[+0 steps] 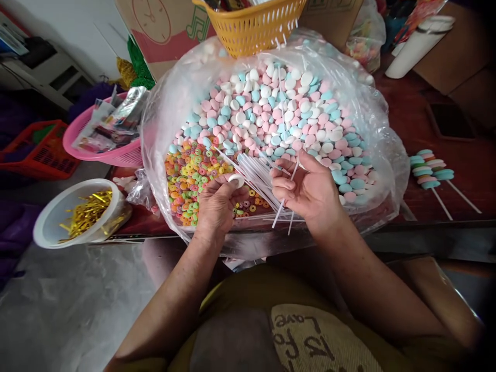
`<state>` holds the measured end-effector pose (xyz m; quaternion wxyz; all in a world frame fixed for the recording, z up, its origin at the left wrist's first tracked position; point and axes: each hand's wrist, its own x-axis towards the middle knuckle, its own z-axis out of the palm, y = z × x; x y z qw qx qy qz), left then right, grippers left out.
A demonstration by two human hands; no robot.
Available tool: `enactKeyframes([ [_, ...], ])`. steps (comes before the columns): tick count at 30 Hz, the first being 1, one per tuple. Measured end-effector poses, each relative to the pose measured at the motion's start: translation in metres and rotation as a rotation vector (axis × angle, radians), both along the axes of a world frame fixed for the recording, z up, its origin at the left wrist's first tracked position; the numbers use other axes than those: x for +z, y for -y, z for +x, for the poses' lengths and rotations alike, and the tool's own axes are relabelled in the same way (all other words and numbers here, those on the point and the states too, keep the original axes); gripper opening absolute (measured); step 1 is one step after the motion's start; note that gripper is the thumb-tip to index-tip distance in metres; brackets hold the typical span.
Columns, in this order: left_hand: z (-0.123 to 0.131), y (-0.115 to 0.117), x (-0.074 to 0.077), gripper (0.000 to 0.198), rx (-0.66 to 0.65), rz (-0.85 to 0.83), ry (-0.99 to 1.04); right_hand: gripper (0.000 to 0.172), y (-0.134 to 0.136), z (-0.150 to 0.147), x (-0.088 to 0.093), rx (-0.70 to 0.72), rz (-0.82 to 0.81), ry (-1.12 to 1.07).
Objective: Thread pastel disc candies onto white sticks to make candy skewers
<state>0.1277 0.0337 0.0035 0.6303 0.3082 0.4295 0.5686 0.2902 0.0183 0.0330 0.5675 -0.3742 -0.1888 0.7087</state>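
Observation:
My left hand point(217, 202) pinches a white round candy point(236, 180) between thumb and fingers, over a heap of small coloured ring candies point(189, 173). My right hand point(307, 190), palm up with fingers curled, holds a thin white stick point(283, 200). A loose bundle of white sticks point(253, 173) lies between both hands. All this rests in a big clear plastic bag point(372, 155) filled with pink, white and blue disc candies point(279, 111).
Two finished candy skewers point(428, 169) lie on the dark table at right. A white bowl of gold twist ties point(79, 212) stands at left. A pink basket point(101, 140), a red basket point(36, 150) and a yellow basket point(253, 23) surround the bag.

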Motion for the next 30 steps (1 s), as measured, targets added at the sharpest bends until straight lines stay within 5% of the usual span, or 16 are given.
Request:
enactKeyframes([
  [4, 0.000, 0.003, -0.001, 0.023, -0.014, 0.004, -0.004, 0.033, 0.008, -0.002, -0.001, 0.058, 0.122, 0.309],
  [8, 0.001, 0.007, -0.002, 0.027, -0.013, 0.035, 0.011, 0.024, 0.029, -0.009, -0.005, 0.161, 0.386, 0.956],
  [13, 0.004, 0.012, -0.002, 0.025, -0.046, 0.176, -0.057, 0.033, 0.042, -0.020, -0.015, 0.111, 0.662, 1.416],
  [21, 0.003, 0.018, -0.008, 0.027, 0.003, 0.262, -0.188, 0.035, 0.038, -0.022, -0.016, 0.145, 0.621, 1.714],
  [30, -0.001, 0.026, -0.021, 0.026, 0.079, 0.474, -0.788, 0.037, 0.045, -0.039, -0.014, 0.211, 0.459, 2.209],
])
